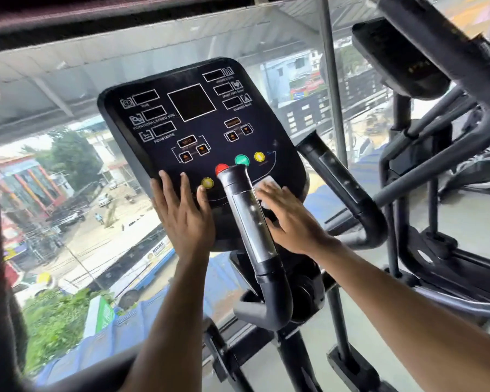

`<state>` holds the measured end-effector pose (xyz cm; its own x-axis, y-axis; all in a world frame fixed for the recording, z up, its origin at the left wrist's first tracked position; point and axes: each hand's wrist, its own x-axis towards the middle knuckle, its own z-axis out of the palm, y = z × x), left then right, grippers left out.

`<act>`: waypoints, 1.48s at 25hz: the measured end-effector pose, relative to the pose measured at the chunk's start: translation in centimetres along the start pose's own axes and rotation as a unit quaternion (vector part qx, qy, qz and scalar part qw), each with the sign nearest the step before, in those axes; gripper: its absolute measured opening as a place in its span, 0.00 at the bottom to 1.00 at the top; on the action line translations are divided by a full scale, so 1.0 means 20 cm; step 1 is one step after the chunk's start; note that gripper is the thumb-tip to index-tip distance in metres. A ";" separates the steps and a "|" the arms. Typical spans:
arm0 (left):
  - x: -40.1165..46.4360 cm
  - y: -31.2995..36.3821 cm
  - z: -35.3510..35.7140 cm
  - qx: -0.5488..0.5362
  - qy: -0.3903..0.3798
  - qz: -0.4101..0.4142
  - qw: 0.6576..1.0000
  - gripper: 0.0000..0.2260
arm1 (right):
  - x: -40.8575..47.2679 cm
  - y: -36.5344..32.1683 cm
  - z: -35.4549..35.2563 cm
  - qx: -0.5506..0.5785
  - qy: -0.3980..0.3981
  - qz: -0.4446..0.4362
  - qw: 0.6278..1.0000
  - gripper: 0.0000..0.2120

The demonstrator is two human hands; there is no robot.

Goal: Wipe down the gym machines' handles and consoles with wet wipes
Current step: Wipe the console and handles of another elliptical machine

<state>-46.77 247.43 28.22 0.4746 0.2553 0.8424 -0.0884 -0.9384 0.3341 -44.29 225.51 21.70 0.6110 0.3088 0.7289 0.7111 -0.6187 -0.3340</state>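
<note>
A black console (198, 123) with dark displays and coloured round buttons faces me, tilted. My left hand (184, 210) lies flat on its lower left edge, fingers straight. My right hand (289, 219) presses a white wet wipe (270, 184) flat against the console's lower right corner; only part of the wipe shows beyond the fingertips. Between my hands rises a handle (249, 222) with a chrome sensor strip and black ends. A second handle (343, 188) curves away at the right.
A neighbouring machine with its own dark console (399, 58) and grey tubes stands at the right. A large window behind the console looks down on a street. A dark upright bar (0, 222) stands close at the left edge.
</note>
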 end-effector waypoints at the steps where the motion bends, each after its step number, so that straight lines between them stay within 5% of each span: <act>1: 0.00 0.01 0.00 -0.003 0.003 -0.001 1.000 0.25 | -0.06 0.00 0.00 0.013 -0.009 -0.026 1.000 0.30; 8: 0.01 -0.02 0.00 0.008 -0.003 -0.001 1.000 0.25 | 0.00 0.07 -0.04 0.008 0.037 -0.015 0.999 0.25; 15: 0.02 -0.06 0.03 0.012 0.011 0.040 0.999 0.24 | -0.07 0.01 -0.01 0.044 0.009 -0.104 0.994 0.23; 19: 0.02 -0.08 0.04 0.040 0.004 0.059 0.997 0.25 | -0.04 0.11 -0.04 0.027 0.046 -0.056 0.997 0.21; 28: -0.11 -0.01 -0.16 -0.227 -0.045 -0.036 0.972 0.22 | -0.01 0.01 -0.12 0.071 0.067 -0.088 0.991 0.15; 33: -0.24 -0.04 -0.21 -0.269 -0.027 -0.130 0.954 0.23 | 0.06 -0.16 -0.14 0.103 0.025 -0.100 0.989 0.09; 37: -0.17 -0.11 -0.18 -0.239 -0.021 -0.103 0.965 0.23 | 0.14 -0.17 -0.04 0.096 -0.069 -0.023 0.993 0.16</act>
<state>-51.38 249.49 26.18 0.5603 0.4060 0.7220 -0.3771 -0.6511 0.6587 -45.34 227.90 25.30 0.6085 0.4380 0.6617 0.7846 -0.4567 -0.4192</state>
